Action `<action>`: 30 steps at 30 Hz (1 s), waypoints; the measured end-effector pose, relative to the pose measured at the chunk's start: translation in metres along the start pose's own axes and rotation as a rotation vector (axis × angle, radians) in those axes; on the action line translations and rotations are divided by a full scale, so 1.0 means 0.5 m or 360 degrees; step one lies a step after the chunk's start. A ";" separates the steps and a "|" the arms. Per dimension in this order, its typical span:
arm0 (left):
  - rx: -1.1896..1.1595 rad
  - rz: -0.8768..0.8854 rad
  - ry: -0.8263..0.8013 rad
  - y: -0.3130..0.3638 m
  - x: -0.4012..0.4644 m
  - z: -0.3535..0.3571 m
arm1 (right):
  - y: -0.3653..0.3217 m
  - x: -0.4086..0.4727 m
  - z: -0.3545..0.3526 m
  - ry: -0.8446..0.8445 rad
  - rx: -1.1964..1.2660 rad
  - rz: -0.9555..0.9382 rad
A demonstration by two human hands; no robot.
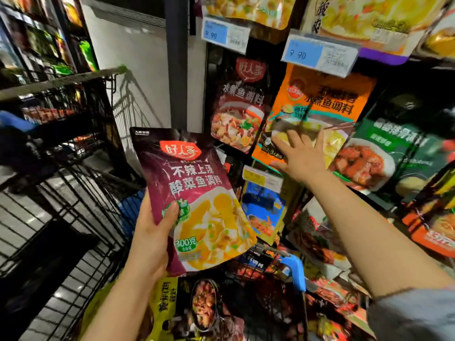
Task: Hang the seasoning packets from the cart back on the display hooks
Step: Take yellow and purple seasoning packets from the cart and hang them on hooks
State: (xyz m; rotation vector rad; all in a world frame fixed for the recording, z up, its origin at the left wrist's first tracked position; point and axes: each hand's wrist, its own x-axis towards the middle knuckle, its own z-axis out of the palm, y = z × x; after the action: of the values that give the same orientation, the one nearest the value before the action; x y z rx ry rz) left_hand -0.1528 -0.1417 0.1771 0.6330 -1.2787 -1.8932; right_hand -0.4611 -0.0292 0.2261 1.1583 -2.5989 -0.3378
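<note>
My left hand (pixel 154 232) grips a purple seasoning packet (pixel 197 198) with a yellow soup picture, holding it upright in front of the display, thumb across its lower left. My right hand (pixel 301 156) reaches forward with straight, spread fingers and rests flat on the lower part of an orange packet (pixel 327 102) hanging on the display. Left of that hangs a dark red packet (pixel 240 104). The hooks themselves are hidden behind the packets. Below my arms the cart (pixel 248 313) holds several more packets, among them a yellow one (pixel 165 306).
Blue price tags (pixel 305 54) stick out above the orange packet. Green-black packets (pixel 386 148) hang to the right, a blue one (pixel 263 210) lower down. A second black wire cart (pixel 61 148) stands to the left. A blue cart handle end (pixel 296 271) sits below my right forearm.
</note>
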 end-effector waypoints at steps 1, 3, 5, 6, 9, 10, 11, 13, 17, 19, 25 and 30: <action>-0.0001 -0.0007 0.0005 0.000 -0.001 -0.001 | 0.003 0.005 0.002 -0.0010 0.0024 0.0003; -0.0002 -0.0021 0.0005 -0.002 -0.004 -0.006 | 0.009 0.010 0.005 -0.0020 0.0014 0.0020; 0.0006 -0.0026 -0.0008 -0.001 -0.010 -0.011 | 0.009 0.011 0.004 -0.0032 -0.0037 0.0038; 0.0011 -0.0024 -0.0016 0.001 -0.014 -0.014 | 0.010 0.011 0.003 -0.0031 -0.0048 0.0030; 0.0002 -0.0015 -0.0037 0.010 -0.025 -0.025 | 0.012 0.001 0.002 -0.0046 -0.0053 -0.0014; -0.0005 -0.0019 -0.0051 0.016 -0.027 -0.029 | 0.013 -0.003 0.000 -0.0071 -0.0028 -0.0028; -0.0015 -0.0023 -0.0076 0.024 -0.028 -0.031 | 0.012 -0.008 -0.003 -0.0086 0.0031 -0.0034; -0.0037 -0.0031 -0.0133 0.041 -0.026 -0.032 | 0.001 -0.027 -0.022 -0.0003 0.0359 -0.0002; -0.0046 0.0019 -0.0252 0.073 -0.014 -0.015 | -0.071 -0.125 -0.122 0.0283 0.1453 0.0131; -0.0078 0.0038 -0.0338 0.092 -0.011 -0.002 | -0.117 -0.185 -0.166 0.0139 0.1998 0.0114; -0.0116 0.0152 -0.0666 0.172 0.010 0.028 | -0.160 -0.270 -0.256 0.0187 0.2822 0.0253; -0.0102 0.0192 -0.0859 0.246 0.082 0.054 | -0.170 -0.272 -0.367 0.0737 0.2929 0.0284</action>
State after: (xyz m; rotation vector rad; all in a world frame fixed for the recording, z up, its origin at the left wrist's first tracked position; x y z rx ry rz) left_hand -0.1591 -0.1864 0.3014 -0.0023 -1.5334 -2.0667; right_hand -0.2528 -0.0006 0.3495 0.9557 -1.9958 2.3646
